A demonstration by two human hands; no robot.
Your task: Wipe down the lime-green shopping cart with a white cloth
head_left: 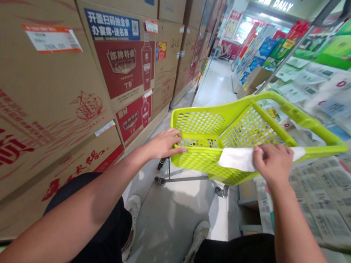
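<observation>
A lime-green shopping cart (191, 160) stands sideways in front of me, its basket showing nothing inside and its handle to the right. My left hand (164, 144) is closed over the basket's rim at the left end, fingers on the inner side. My right hand (273, 161) presses a white cloth (238, 158) against the near rim, thumb and fingers closed on it. The cloth drapes along the rim on both sides of that hand.
Stacked cardboard boxes (120, 59) line the left side. Packaged white and green goods (343, 184) fill the right side. A tiled aisle (216, 78) runs ahead past a display of blue boxes. My legs and shoes are below the cart.
</observation>
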